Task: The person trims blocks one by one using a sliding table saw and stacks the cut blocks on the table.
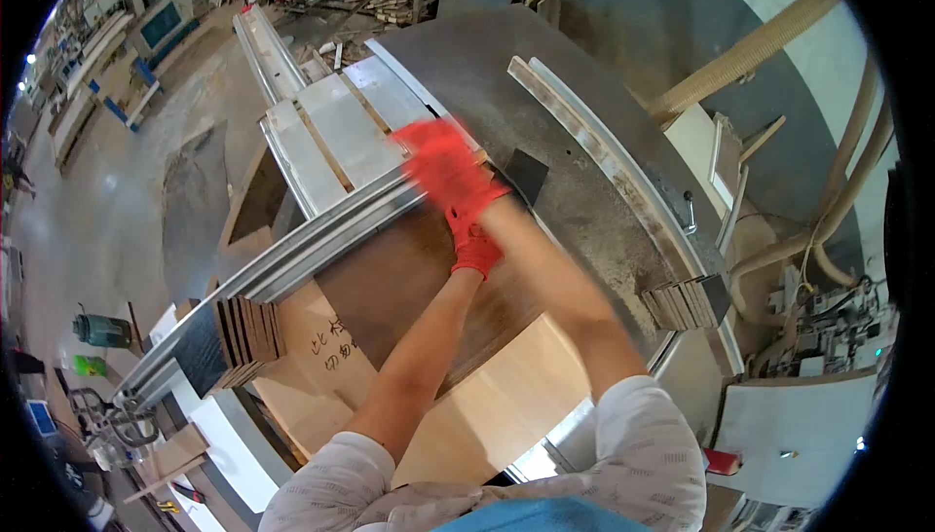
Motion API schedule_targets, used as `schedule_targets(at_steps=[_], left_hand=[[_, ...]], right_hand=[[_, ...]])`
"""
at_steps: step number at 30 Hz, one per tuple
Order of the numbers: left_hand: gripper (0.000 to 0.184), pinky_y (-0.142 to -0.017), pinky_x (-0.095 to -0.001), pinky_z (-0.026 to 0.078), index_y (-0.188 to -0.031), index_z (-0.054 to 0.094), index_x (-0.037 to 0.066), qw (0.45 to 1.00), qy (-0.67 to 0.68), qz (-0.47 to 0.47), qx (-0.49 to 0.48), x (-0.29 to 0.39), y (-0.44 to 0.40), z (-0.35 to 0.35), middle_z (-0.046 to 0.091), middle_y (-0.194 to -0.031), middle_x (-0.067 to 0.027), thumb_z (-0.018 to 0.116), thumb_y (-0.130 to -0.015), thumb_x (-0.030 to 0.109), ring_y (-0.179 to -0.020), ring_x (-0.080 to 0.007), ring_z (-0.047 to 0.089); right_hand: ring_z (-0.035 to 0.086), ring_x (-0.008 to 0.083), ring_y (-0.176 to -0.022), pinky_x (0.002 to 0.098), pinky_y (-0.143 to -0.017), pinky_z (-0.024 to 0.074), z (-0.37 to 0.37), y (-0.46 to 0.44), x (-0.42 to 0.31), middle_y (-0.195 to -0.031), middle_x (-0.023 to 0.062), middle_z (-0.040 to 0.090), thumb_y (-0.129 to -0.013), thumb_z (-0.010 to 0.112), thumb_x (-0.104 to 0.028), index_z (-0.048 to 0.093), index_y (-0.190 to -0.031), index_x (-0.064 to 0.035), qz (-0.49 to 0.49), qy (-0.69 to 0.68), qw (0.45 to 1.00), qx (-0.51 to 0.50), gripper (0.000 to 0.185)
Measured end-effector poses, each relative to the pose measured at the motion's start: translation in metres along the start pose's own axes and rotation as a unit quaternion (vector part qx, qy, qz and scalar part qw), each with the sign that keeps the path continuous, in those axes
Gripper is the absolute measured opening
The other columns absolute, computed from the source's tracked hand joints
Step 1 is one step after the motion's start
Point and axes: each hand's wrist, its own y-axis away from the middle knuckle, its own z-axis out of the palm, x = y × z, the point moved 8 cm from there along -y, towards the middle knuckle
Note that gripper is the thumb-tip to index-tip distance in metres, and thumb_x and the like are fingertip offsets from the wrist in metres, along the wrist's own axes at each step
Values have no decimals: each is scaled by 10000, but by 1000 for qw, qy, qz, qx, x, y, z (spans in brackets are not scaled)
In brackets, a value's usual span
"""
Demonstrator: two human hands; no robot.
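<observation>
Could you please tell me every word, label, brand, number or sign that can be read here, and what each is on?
"切勿", handwritten on the pale board; the line above is probably "此板", and any further character is unclear.
Small marks on the shirt: too small to read.
No brand or number is legible.

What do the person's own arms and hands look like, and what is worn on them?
The left hand and the right hand each wear a bright red glove; the right one is blurred. The short sleeves are whitish, with small grey marks in rows.
</observation>
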Motion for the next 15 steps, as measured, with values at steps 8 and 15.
schedule_targets(at_steps=[8,15], left_hand=[[1004,-1170,-594,246,-1333,533,6,999,-6,-7,-32,-2,0,2,442,-1497,-295,854,-614,630,-1421,-446,366],[1030,-1177,-591,233,-1352,527,10,1000,16,-9,-23,-2,0,-2,433,-1497,-295,860,-602,632,-1419,-444,370]], right_hand=[[533,281,-1351,486,-1112,371,-61,102,226,-1541,39,515,-710,837,-252,473,-1514,-248,-130,454,778,-413,882],[424,287,-1459,486,-1186,331,-36,131,222,-1617,32,426,-552,938,-244,386,-1561,-214,-76,365,751,-546,1150]])
